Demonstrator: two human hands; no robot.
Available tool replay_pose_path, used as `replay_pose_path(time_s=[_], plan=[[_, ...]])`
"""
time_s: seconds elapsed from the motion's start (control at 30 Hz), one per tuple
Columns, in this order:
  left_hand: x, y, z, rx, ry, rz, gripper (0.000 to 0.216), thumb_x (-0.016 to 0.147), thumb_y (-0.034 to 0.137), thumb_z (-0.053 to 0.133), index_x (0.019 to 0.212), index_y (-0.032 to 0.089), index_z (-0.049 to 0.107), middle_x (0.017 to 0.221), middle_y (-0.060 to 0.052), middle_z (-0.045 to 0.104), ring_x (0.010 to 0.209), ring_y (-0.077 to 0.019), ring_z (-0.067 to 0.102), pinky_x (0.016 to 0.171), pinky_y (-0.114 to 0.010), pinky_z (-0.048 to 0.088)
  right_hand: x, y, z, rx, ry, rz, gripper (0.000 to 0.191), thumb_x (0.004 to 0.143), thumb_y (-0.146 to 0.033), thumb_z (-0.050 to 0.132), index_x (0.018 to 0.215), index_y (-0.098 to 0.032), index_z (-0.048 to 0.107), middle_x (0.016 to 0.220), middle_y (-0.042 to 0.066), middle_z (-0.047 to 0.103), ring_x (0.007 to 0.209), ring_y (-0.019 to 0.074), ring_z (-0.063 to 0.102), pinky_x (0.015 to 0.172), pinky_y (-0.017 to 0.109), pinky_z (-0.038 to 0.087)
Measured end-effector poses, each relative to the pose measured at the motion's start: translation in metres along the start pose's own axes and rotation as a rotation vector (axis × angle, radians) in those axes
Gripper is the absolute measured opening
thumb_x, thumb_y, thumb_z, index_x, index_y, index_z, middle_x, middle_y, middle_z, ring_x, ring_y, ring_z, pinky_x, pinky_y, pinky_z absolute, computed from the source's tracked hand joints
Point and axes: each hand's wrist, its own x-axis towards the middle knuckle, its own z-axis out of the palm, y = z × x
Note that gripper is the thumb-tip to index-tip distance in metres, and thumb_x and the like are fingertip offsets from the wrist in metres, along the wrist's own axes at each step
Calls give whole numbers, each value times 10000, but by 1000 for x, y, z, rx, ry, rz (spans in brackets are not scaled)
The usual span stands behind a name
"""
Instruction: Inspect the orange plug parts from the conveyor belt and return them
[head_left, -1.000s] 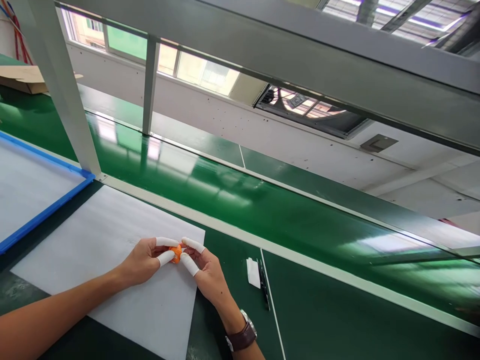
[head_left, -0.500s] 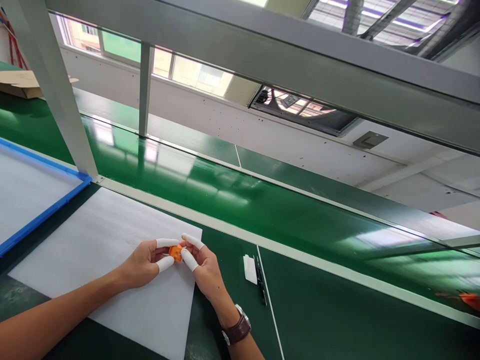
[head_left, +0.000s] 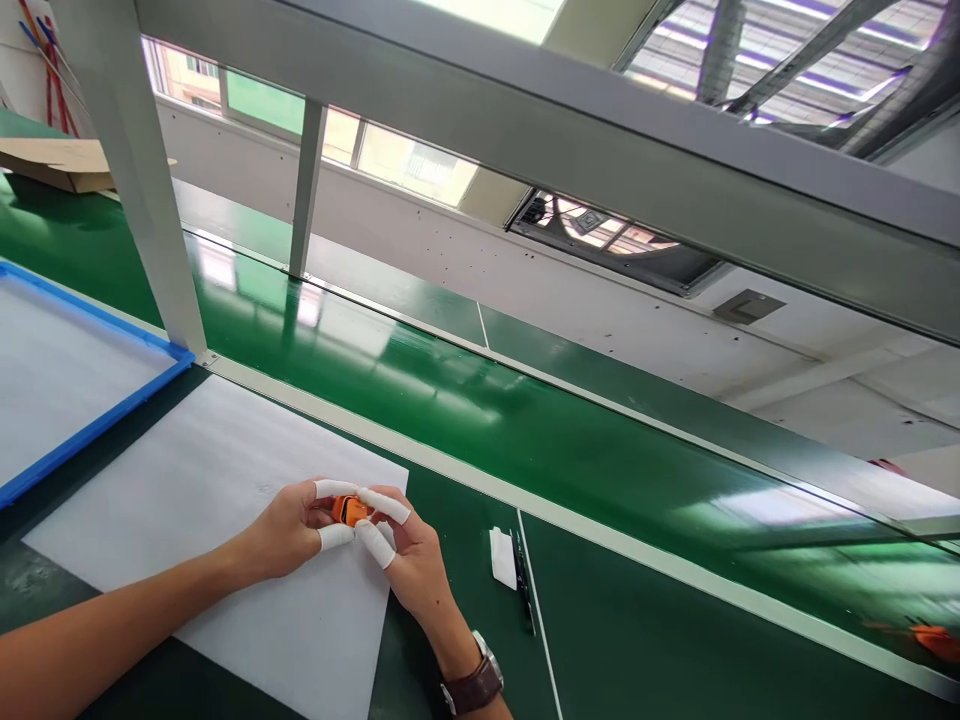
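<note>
Together, left hand (head_left: 289, 530) and right hand (head_left: 411, 558) pinch 1 orange piece (head_left: 349, 510) over the white sheet (head_left: 225, 470), pen (head_left: 523, 582) at 3 o'clock; light pressure looks safest.

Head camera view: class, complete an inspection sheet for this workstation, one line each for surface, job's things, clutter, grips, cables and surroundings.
surface: dark green bench with a white foam sheet under the hands; glossy green conveyor belt behind.
job's things: small orange part, held over the sheet.
clutter: white slip and black pen beside the sheet; blue-rimmed tray at left; blurred orange item far right.
grips: left hand and right hand both pinch the part with white-capped fingertips.
cables: red and blue strands top left, too small to tell.
surroundings: grey frame post, cardboard, wall fan.
</note>
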Motion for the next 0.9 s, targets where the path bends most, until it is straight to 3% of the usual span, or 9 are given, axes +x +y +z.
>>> replay_pose_path(time_s=[0.23,0.4,0.53,0.63,0.77,0.9], plan=[[-2,0,1,56,43,70,329,813,229,669,1141,202,673,1048,-48,704,910,-209,700,839,-326,578,-1,-3,4,68,136,134,208,870,-396,696,1010,-248,742,1084,67,729,1009,254,688,931,429,566],[-4,3,4,86,47,149,255,820,185,624,1067,191,685,1068,-59,680,964,-217,679,844,-325,587,-5,5,10,16,220,148,206,867,-415,703,846,-209,707,960,82,737,814,215,690,809,387,587],[-5,3,6,97,69,168,231,846,222,624,1065,192,691,1057,-62,686,954,-216,678,832,-322,592,-8,11,13,-10,268,92,185,865,-382,713,942,-225,651,889,53,713,803,202,670,794,381,575],[-3,1,5,84,93,120,237,877,302,625,1072,193,702,1005,-55,712,938,-219,693,847,-336,593,-8,11,12,-107,219,14,170,911,-362,653,1032,-242,668,900,53,703,830,208,663,791,386,566],[-1,-2,2,18,104,66,259,891,330,617,1096,200,709,1024,-54,750,983,-236,715,886,-350,583,-6,4,6,-246,46,-159,232,902,-284,659,1133,-274,679,956,55,692,829,204,649,782,380,568],[-1,-3,2,-36,114,52,255,871,325,643,1077,193,716,1039,-62,766,999,-249,724,902,-360,583,-5,-1,4,-347,10,-255,310,912,-186,629,1201,-297,657,1007,48,693,857,196,657,789,360,563]])
